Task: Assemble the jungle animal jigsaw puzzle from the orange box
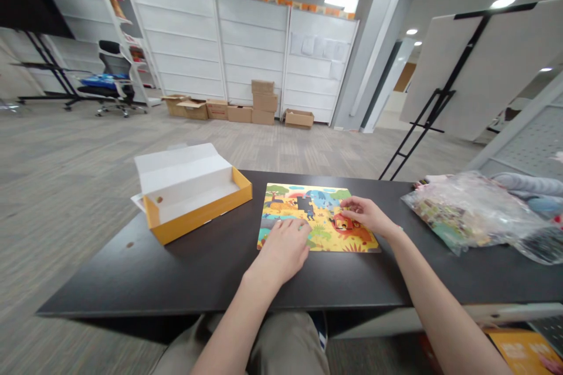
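A colourful jigsaw puzzle (321, 234) with animals and plants lies flat on the dark table, largely assembled. Near its upper middle a dark gap (303, 204) shows, with a small dark animal figure just below it. My left hand (285, 243) rests palm down over the lower left of the puzzle, its fingers stretched forward. Over the right side hovers or rests my right hand (363, 214), fingers loosely bent and thumb a little apart from them. Just under that thumb, a red lion piece (342, 222) sits slightly out of line. I see no piece between those fingers.
An open yellow box (200, 217) with a white inside stands on the table (211, 275) at left. Clear plastic bags (479, 211) of goods lie at right. Beyond are cardboard boxes (264, 108), white shelving (250, 47), an office chair (109, 79) and an easel-like stand (433, 108).
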### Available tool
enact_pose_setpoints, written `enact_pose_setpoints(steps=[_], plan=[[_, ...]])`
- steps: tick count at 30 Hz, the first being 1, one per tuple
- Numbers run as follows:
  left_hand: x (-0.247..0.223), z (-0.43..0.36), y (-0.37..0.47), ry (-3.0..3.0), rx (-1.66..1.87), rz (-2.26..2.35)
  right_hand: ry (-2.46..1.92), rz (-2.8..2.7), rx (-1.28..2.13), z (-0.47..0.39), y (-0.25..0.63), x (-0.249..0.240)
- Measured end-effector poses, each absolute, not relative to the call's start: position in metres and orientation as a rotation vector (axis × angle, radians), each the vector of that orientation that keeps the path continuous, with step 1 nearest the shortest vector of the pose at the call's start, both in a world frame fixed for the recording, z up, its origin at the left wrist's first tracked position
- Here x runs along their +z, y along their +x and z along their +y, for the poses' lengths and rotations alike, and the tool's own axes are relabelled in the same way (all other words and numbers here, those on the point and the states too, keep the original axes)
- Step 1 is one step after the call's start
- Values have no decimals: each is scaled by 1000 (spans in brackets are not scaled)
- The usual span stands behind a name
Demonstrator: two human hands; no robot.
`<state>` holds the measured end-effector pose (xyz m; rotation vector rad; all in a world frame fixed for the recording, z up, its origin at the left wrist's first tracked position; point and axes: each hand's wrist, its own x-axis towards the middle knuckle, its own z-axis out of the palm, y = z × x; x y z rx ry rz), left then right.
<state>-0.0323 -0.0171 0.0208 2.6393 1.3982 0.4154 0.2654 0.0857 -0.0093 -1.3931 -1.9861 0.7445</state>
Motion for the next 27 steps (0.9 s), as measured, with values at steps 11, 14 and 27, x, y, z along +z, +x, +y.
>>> enact_pose_setpoints(steps=[11,14,27], plan=[[27,-15,-41,2576,410,1408,-1417,-2027,771,80,261,-6],[27,-14,-41,2575,383,1410,-1417,-2047,702,79,259,-4],[24,-15,-42,2577,339,1409,-1371,-2222,637,76,258,0]])
